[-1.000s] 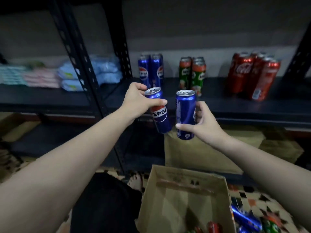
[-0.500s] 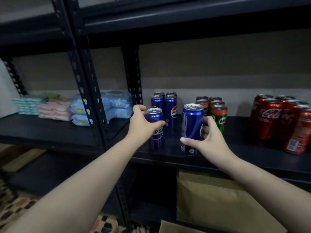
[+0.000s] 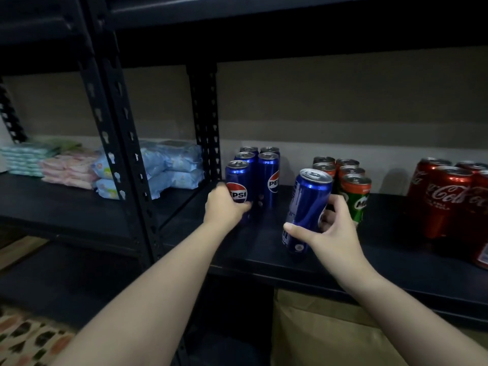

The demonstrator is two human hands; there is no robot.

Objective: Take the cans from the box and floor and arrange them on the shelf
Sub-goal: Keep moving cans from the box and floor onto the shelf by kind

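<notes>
My left hand [image 3: 224, 207] grips a blue Pepsi can [image 3: 237, 183] that stands upright on the black shelf [image 3: 264, 249], right in front of several other Pepsi cans [image 3: 269, 178]. My right hand [image 3: 330, 233] holds a second blue Pepsi can [image 3: 306, 207], tilted to the right, with its base at the shelf near the front edge. Green and orange Milo cans [image 3: 353, 194] stand just behind my right hand. Red Coca-Cola cans [image 3: 446, 202] are grouped at the far right of the shelf.
A black perforated upright post [image 3: 118, 159] divides the shelving. Stacked wipe packs [image 3: 169, 167] lie on the left shelf. A brown cardboard box [image 3: 317, 328] sits under the shelf at the lower right. Patterned floor [image 3: 26, 336] shows at the bottom left.
Both hands have carried their Pepsi cans up and forward from above the box to the shelf. The left can now stands in front of the Pepsi group; the right can has tilted.
</notes>
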